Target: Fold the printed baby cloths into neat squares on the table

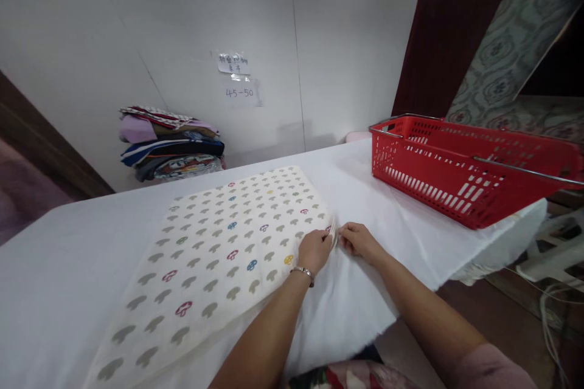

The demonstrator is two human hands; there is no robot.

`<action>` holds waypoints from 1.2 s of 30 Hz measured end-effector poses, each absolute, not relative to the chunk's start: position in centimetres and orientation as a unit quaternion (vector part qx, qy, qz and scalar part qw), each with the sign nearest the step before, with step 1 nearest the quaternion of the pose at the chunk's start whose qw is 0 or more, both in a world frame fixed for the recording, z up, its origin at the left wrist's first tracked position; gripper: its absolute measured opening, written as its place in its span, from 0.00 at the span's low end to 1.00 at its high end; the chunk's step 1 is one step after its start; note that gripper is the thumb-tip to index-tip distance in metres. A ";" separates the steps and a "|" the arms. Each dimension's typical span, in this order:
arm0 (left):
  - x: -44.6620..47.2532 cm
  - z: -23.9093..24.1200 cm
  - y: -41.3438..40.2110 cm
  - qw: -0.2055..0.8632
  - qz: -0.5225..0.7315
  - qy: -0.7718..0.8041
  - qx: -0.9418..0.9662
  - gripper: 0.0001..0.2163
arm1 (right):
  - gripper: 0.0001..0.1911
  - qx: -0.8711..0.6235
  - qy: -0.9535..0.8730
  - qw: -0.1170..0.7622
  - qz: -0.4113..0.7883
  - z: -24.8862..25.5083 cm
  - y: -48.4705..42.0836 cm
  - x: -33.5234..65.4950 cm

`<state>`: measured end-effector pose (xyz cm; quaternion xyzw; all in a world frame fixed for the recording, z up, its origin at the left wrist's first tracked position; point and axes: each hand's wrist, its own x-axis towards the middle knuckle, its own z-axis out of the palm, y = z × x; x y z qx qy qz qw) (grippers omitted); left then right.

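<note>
A cream cloth with a mushroom print (pixel 219 249) lies flat and folded on the white table (pixel 68 267). Both hands meet at its right-hand corner. My left hand (pixel 314 250), with a bracelet at the wrist, is closed in a pinch on the corner's layered edges. My right hand (pixel 358 239) is closed too, its fingertips pinching the same corner from the right side. The rest of the cloth stretches away to the left, untouched.
A red plastic basket (pixel 456 164) with metal handles stands on the table's right end, near the edge. A pile of folded fabrics (pixel 171 143) rests against the white wall at the back left. Paper notes (pixel 237 79) are taped to the wall.
</note>
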<state>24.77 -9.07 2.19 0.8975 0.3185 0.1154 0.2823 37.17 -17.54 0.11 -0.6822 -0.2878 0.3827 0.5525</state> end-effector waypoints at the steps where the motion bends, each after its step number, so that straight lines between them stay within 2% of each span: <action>1: 24.8 2.2 -9.0 0.292 0.118 0.320 0.894 0.14 | 0.12 -0.682 -0.291 0.549 0.386 0.2 -17.5 37.1; 10: 24.9 1.4 -8.6 0.316 0.136 0.302 0.889 0.15 | 0.16 -0.676 -0.357 0.521 0.380 -0.1 -17.3 36.9; 17: 24.8 1.8 -9.0 0.250 0.138 0.313 0.906 0.14 | 0.13 -0.666 -0.348 0.519 0.408 0.3 -17.5 36.8; 24: 24.1 2.7 -9.4 0.071 0.138 0.271 0.950 0.10 | 0.14 -0.641 -0.315 0.553 0.429 0.3 -17.7 36.9; 32: 24.7 1.7 -10.3 0.046 0.129 0.223 0.965 0.10 | 0.13 -0.638 -0.306 0.560 0.431 0.3 -17.7 36.9; 36: 24.5 1.7 -10.4 0.072 0.152 0.222 0.960 0.09 | 0.15 -0.635 -0.324 0.565 0.416 0.4 -17.7 36.7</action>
